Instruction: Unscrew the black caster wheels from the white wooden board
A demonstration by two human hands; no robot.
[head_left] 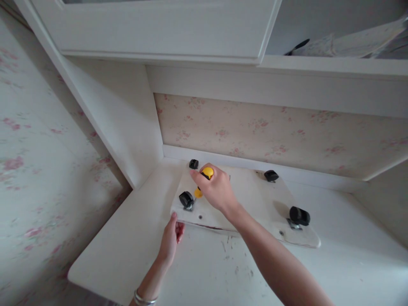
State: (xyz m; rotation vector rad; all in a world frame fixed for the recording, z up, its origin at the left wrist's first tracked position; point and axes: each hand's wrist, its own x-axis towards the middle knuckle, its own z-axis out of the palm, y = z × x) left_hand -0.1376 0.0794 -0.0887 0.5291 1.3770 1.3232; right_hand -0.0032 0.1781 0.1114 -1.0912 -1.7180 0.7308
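Note:
A white board lies on the desk with several black caster wheels pointing up. My right hand is wrapped round a yellow-and-black screwdriver. Its shaft slants down to the metal plate of the front left caster. My left hand grips the board's front left corner, thumb at the top edge and fingers curled at the underside. Farther back stands another caster, and on the right side are a rear caster and a front caster. Screw heads show near the front edge.
The white desk top has a rounded left corner and dark scuff marks in front of the board. Overhead hangs a white cabinet, with a shelf on the right holding a pale patterned item. A side panel rises at left; floral wallpaper lies behind.

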